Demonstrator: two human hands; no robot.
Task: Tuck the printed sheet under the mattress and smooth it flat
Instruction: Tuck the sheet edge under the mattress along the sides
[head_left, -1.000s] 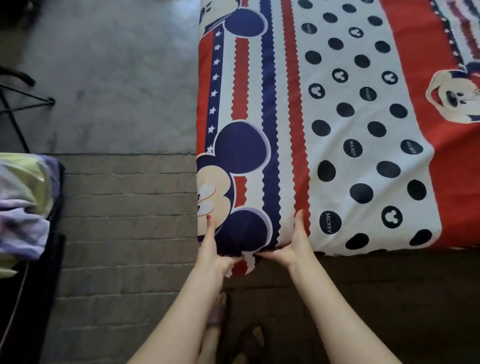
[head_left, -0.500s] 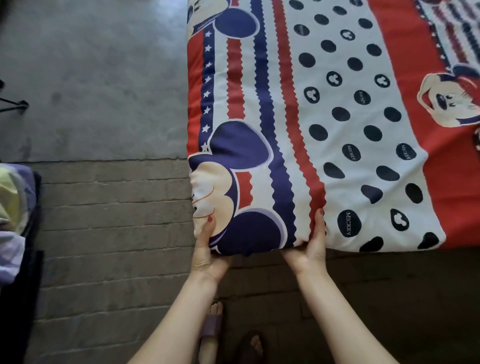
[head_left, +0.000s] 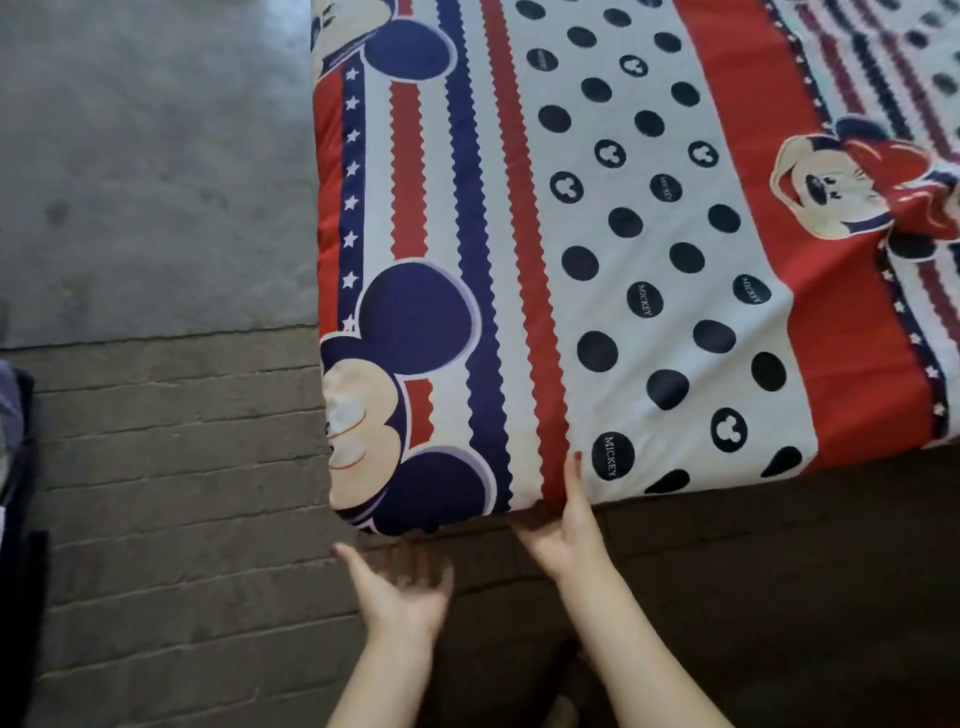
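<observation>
- The left hand (head_left: 397, 590) has let go of the mattress (head_left: 332, 291) corner; it hangs just below it with fingers spread and blurred, touching nothing. Half a second ago its thumb still lay on the cartoon face at that corner.
- The right hand (head_left: 563, 525) stays on the near edge, thumb up on the printed sheet (head_left: 649, 270) beside a "MICKEY" dot; its fingers curl under the edge, hidden, so how much cloth they clasp cannot be told.
- The sheet lies taut over the mattress top and wraps the near left corner, with no loose flap hanging there, unlike a second ago, when a bit of cloth showed between the hands.
- Judged from this, the corner tuck looks done; smoothing the top and the farther edges likely remains.
- The view has shifted nearer; the brick floor (head_left: 171, 467) fills the lower left.
</observation>
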